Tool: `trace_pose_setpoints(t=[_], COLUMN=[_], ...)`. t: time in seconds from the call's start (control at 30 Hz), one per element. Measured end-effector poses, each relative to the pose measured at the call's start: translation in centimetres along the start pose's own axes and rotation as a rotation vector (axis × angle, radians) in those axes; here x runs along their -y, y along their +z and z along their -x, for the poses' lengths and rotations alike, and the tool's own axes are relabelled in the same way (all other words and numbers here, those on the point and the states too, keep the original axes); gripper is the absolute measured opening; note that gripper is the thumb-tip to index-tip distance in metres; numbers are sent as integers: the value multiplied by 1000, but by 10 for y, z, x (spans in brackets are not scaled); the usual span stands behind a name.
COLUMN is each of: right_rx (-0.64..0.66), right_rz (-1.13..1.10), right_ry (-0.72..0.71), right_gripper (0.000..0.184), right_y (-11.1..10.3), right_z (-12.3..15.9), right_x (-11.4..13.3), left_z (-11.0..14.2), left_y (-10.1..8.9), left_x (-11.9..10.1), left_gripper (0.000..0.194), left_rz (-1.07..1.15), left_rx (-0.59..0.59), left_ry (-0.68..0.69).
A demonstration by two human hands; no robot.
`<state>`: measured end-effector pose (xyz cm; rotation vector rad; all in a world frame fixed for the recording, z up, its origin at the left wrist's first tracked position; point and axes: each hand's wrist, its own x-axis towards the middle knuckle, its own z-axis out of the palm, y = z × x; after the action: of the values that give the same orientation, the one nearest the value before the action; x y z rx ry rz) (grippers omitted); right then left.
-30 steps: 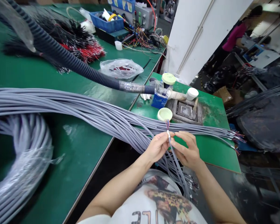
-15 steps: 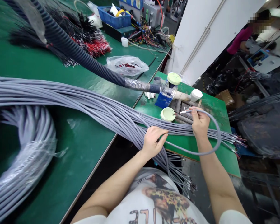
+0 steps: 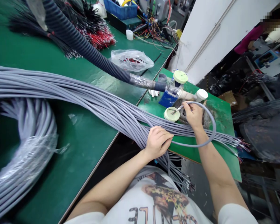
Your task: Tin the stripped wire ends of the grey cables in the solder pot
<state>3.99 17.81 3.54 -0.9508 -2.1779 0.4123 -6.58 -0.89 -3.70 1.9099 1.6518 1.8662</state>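
Two hands: my right hand (image 3: 193, 116) pinches one grey cable (image 3: 214, 127) between its fingertips, the stripped end (image 3: 174, 111) over a pale green lid (image 3: 171, 114); my left hand (image 3: 157, 142), fingers together, rests on the cable bundle (image 3: 102, 104).

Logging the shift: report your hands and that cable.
Left hand on grey cable bundle. Right hand pinching one grey cable, its bare wire tips over a pale green lid. Nothing blocking.
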Motion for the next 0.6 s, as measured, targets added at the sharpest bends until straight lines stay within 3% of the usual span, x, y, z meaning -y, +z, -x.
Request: trace_pose_setpoints(t=[0.3, 0.47, 0.6], right_rx=[9, -86, -171], right_rz=[7, 36, 131], right_ry=[-21, 10, 44], right_gripper=[26, 28, 29], right_y=[4, -26, -56], right_z=[-3, -5, -5], right_x=[-1, 0, -17], left_z=[-1, 0, 0], left_y=[-1, -2, -3], left_x=[-1, 0, 0], left_gripper=[18, 17, 18], left_rz=[-6, -8, -4], left_rx=[11, 26, 37], left_ry=[2, -17, -9])
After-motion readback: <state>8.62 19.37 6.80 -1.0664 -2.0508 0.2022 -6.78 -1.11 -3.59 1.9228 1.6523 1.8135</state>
